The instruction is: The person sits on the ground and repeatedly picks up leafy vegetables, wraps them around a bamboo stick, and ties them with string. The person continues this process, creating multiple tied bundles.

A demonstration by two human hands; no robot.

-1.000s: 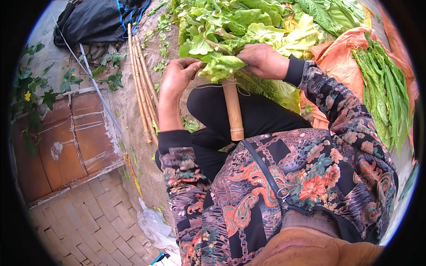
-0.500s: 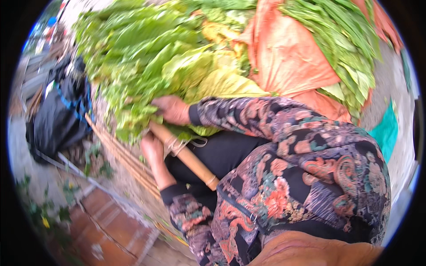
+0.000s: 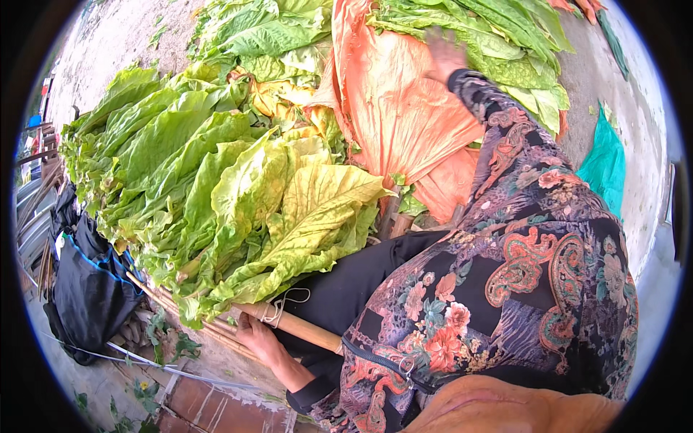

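right hand [image 3: 442, 59] gone from the near leaf bundle since half a second ago, now stretched far out over the orange cloth [image 3: 404, 115] to the far pile of green leaves [image 3: 498, 36]; blurred, so grip and spread of fingers cannot be told. view swung too, more of the big leaves now in sight. left hand [image 3: 256, 333] low at the near end of the bamboo stick [image 3: 296, 326], fingers curled loosely under it, touching it from below. stick lying tilted across the black trouser lap, thin string [image 3: 278, 307] knotted round it. strung bundle of large yellow-green leaves [image 3: 274, 224] hanging over the stick's far end, spread up and left. more bamboo sticks [image 3: 209, 328] on the ground just beside the hand. black bag [image 3: 90, 289] at far left, near the bricks [image 3: 216, 404]. teal cloth [image 3: 605, 162] on the ground at right, well apart.
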